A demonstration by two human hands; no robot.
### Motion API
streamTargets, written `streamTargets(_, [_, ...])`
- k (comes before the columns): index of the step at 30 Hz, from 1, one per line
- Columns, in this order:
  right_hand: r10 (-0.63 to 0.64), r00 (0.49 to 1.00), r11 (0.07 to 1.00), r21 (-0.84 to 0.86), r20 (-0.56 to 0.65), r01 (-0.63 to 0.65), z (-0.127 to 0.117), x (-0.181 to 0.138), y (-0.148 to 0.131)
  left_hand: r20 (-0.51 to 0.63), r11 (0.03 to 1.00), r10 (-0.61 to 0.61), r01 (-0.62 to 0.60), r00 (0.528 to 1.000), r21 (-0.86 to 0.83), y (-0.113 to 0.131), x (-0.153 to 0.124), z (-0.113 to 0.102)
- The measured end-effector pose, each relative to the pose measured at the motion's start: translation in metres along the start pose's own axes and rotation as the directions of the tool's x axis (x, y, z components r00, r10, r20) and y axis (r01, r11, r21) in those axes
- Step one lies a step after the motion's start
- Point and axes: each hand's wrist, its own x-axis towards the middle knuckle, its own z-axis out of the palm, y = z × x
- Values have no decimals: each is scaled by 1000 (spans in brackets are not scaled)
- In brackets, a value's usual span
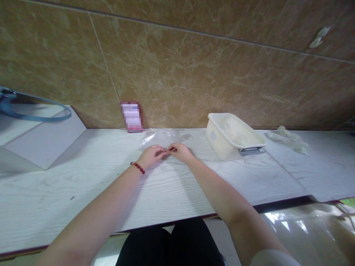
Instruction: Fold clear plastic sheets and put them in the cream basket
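White tabletop [100,192], open cream tub [222,146], clr plastic [155,137] nr fingers [160,156]

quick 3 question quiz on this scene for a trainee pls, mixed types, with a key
1. Multiple choice: the red bead bracelet is worn on which side? a) right b) left
2. True or false: the cream-coloured bin stands with its top open.
3. Fill in: the clear plastic lies just beyond the left hand and the right hand, towards the brown ____.

Key:
1. b
2. True
3. wall
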Motion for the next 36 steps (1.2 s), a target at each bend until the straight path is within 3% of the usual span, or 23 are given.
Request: streamTargets(36, [4, 1000, 999, -35, -15, -5, 1, 0, 2, -31, 1000, -22, 22, 999, 9, -3, 0, 2])
